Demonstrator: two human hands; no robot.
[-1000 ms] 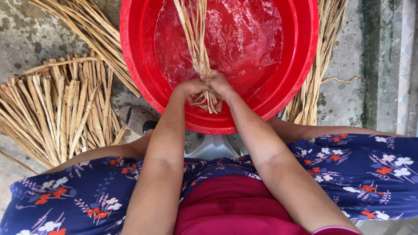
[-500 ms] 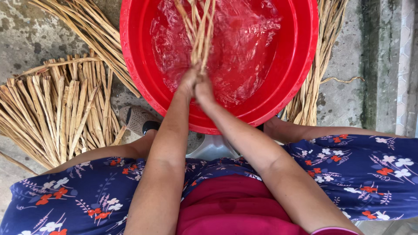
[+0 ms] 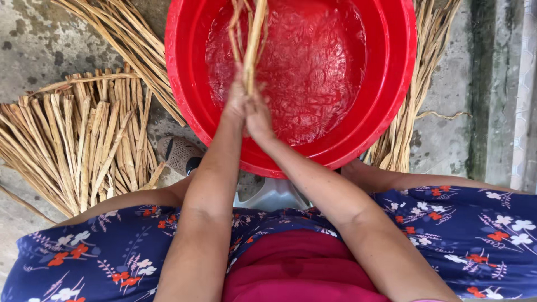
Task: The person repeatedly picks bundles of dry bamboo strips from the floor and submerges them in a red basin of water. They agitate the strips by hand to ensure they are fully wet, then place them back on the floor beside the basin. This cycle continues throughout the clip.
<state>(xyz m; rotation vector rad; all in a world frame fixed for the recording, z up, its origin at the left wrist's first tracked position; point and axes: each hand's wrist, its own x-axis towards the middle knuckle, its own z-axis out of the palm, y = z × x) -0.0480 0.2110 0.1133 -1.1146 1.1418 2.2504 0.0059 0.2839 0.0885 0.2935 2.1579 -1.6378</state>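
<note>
We close our left hand (image 3: pixel 236 102) and right hand (image 3: pixel 258 118) around a thin bunch of pale dried reed strips (image 3: pixel 250 39) over the round red plastic basin (image 3: pixel 391 84) of water, loose tan reed bundles (image 3: pixel 78 145) lying left on the concrete floor (image 3: pixel 33 45).

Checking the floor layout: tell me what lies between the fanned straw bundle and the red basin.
In the head view, a grey shoe on bare concrete sits between the straw bundle and the red basin.

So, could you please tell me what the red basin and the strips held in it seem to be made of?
The red basin looks like moulded plastic: glossy, uniform colour, smooth rolled rim. The strips gripped by the left hand and right hand appear to be dried plant fibre, perhaps reed or bark: tan, flat, matte.
</note>
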